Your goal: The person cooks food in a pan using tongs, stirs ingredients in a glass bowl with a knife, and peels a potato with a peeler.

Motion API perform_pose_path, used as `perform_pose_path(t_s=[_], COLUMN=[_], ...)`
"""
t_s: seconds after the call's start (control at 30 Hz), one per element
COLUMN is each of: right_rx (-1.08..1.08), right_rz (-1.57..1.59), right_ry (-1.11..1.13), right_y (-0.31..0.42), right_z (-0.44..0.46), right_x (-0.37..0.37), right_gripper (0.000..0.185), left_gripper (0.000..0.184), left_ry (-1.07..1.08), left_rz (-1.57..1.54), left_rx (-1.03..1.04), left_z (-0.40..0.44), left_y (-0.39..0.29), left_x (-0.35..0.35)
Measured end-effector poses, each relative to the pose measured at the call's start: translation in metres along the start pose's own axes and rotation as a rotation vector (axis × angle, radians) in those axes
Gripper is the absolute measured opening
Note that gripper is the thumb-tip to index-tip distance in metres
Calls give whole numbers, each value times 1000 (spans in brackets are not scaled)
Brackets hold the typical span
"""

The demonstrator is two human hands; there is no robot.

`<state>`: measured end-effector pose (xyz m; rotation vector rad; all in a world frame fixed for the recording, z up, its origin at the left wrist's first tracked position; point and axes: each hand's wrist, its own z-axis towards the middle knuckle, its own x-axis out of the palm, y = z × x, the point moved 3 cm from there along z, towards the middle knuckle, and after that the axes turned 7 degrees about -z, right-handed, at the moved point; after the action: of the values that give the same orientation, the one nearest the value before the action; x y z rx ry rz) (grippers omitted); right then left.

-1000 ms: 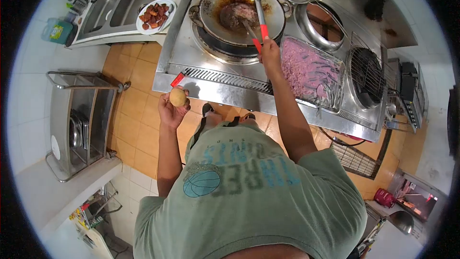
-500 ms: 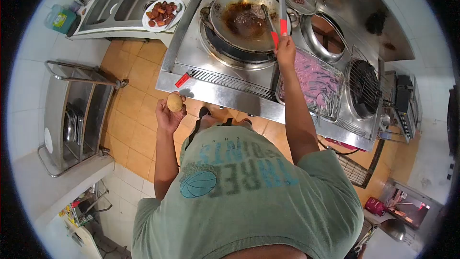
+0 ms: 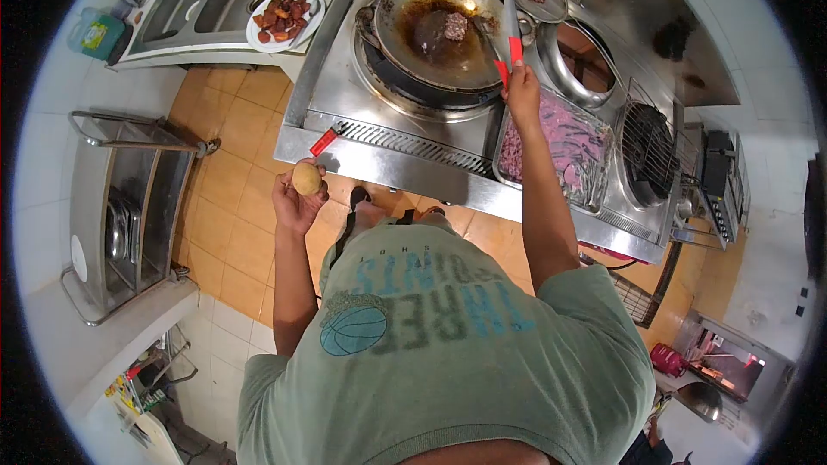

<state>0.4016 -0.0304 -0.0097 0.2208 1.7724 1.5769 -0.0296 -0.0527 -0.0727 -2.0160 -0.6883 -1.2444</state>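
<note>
Though one tip is indistinct, the tongs (image 3: pixel 510 9) gripped in the right hand (image 3: pixel 522 93) point lengthwise away from the stove's front edge (image 3: pixel 388 170), at the wok's right rim (image 3: pixel 498 53), the left hand (image 3: pixel 295 207) clasping a round tan object (image 3: pixel 307 179) near that edge.

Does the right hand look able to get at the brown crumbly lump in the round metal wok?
Probably yes: the right hand holds red-handled metal tongs by the round metal wok, and nothing covers the brown crumbly lump.

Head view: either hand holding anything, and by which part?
Right hand holds metal tongs by the red-handled end. Left hand holds a round tan item by its body, cupped in the fingers.
</note>
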Motion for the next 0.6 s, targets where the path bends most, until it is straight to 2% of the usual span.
perform_pose_path(t_s=[0.07,0.27,0.47,0.57,0.6], right_rx=[-9,-60,-31,-86,-58], right_rz=[28,-217,-237,-264,-185], right_ry=[10,155,94,17,10], right_y=[10,25,17,13,9], right_z=[-4,-5,-7,-1,-4], right_x=[2,21,11,6,5], right_gripper=[35,40,37,38,38], left_gripper=[42,41,41,40,40], left_ry=[5,45,49,53,51], left_rz=[-10,-3,21,36,41], left_rx=[0,-30,-12,-9,-13], left_z=[0,9,19,22,23], left_y=[-1,-5,-13,-19,-21], left_x=[-1,-3,2,6,7])
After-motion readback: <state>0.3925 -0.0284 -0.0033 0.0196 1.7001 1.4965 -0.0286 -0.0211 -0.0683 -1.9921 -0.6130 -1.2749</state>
